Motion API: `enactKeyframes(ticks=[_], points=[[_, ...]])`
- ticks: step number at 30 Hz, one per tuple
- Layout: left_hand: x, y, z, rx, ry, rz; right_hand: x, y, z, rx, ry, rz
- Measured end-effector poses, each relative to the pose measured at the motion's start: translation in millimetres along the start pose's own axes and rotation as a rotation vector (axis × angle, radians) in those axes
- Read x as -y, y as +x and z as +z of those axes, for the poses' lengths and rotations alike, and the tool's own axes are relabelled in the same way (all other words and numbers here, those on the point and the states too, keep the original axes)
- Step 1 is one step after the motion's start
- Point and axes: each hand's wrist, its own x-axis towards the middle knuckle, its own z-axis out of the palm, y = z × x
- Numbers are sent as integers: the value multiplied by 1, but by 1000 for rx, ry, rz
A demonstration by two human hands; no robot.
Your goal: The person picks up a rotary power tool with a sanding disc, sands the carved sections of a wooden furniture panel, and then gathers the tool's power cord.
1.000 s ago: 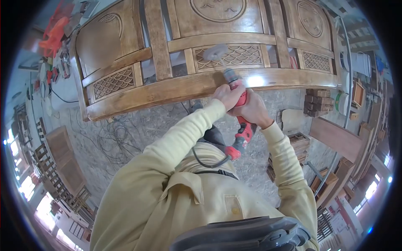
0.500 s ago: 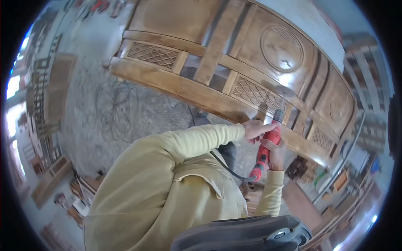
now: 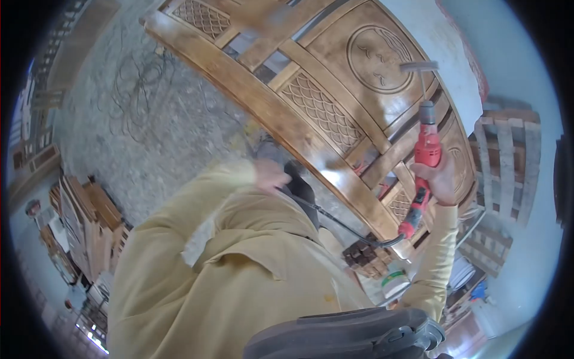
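My right hand is wrapped round the body of a red corded power drill. From its grey chuck a thin shaft runs to a flat, round, greyish attachment, held over the carved wooden headboard. Whether the attachment touches the wood I cannot tell. My left hand, somewhat blurred, is closed at the drill's black power cord in front of my body. The headboard has lattice panels and a round carved medallion, with its long lower rail towards me.
Loose cable lies coiled on the grey floor. Wooden pallets lean against the wall on the right. Stacked boards stand at lower left; small wood blocks and a white-and-green tub are at lower right.
My left hand has left the drill and moved left to the cord. My right hand has lifted the drill away from the lattice, up and to the right. The view has turned.
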Motion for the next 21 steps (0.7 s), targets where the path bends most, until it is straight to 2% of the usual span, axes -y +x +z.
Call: enactKeyframes(ticks=[1,2,3,4,5,7,9,11,12,15,18,21], points=[[21,-20,16,-83,33,-65,0,9,-22,15,-23,7],[59,-36,66,-327,-263,-234,-1,18,-43,18,-163,-15],[76,-68,80,-352,-310,-286,-1,27,-57,23,-299,-36],[59,-95,58,-269,-456,-635,0,37,-66,30,-316,-21],[79,-109,86,-339,-377,-784,-1,46,-73,46,-253,-42],[120,-128,148,-448,-260,-869,-6,53,-81,52,-215,-31],[112,-127,150,-413,-575,-1014,-1,52,-77,57,-230,14],[103,-106,208,-686,-923,-1035,-24,49,-77,58,-285,66],[111,-101,261,-698,-773,-759,-36,46,-76,86,-326,65],[20,-91,304,-405,-1460,-715,-61,29,-67,134,-363,66],[-64,-92,337,-410,-1917,-820,-81,15,-60,171,-363,119],[-115,-82,347,-476,-1688,-887,-102,8,-62,217,-361,30]])
